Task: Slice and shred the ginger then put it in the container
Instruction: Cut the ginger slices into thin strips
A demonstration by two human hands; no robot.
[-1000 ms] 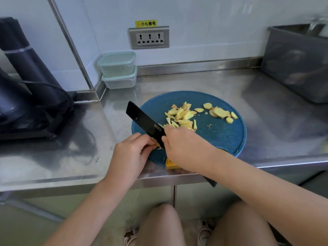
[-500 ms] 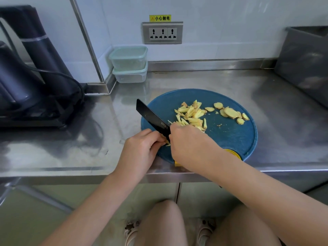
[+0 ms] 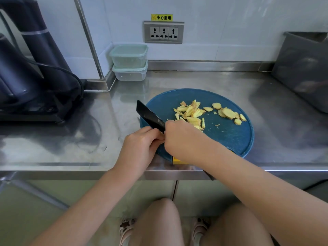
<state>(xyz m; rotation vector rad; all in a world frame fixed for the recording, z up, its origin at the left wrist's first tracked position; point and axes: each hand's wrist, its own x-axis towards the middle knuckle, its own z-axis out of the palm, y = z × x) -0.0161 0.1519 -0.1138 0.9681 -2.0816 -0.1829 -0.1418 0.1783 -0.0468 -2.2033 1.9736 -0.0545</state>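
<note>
A flat, matte black knife blade (image 3: 150, 117) slants over the near-left edge of the round blue board (image 3: 230, 139). The right hand (image 3: 179, 138) closes its grip round the hidden handle. The left hand (image 3: 141, 147) curls its grip onto a ginger piece (image 3: 162, 133), barely visible beside the blade. Pale shreds (image 3: 190, 113) and oval slices (image 3: 228, 113) lie mid-board on the shiny steel bench (image 3: 71, 139).

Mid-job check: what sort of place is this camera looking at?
Most likely a commercial or canteen kitchen: a stainless steel counter, a tiled wall with a socket panel under a yellow warning sign, and ginger being cut with a knife on a round blue board.
</note>
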